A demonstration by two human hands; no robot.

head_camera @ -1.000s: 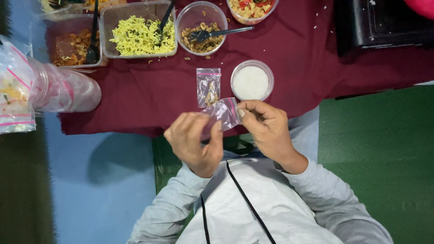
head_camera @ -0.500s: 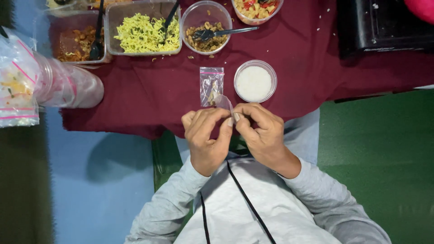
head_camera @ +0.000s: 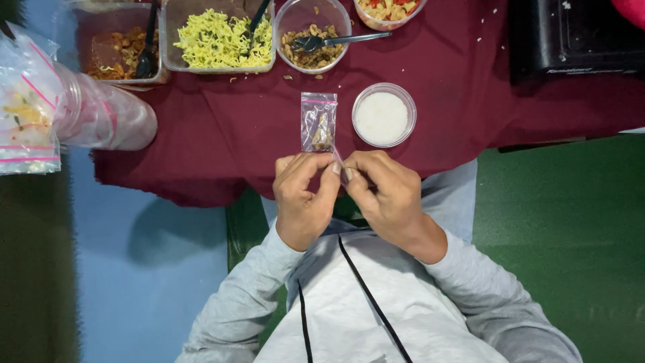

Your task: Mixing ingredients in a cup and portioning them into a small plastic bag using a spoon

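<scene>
Both hands, left hand (head_camera: 304, 198) and right hand (head_camera: 384, 195), pinch a small bag (head_camera: 341, 168); at twelve o'clock lies a filled bag (head_camera: 318, 121), at one o'clock a white cup (head_camera: 383, 115).

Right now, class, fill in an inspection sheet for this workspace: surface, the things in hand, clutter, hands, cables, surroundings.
Surface: table under a dark red cloth, with scattered crumbs.
Things in hand: a small clear zip bag pinched between both hands at the table edge; contents cannot be told.
Clutter: a second small bag lying flat with some filling; round tub of white grains; tray of yellow noodles; bowl with a spoon; stack of clear cups on its side; black box.
Hands: left hand and right hand both closed on the bag.
Cables: nothing seen.
Surroundings: green floor; blue surface.
</scene>
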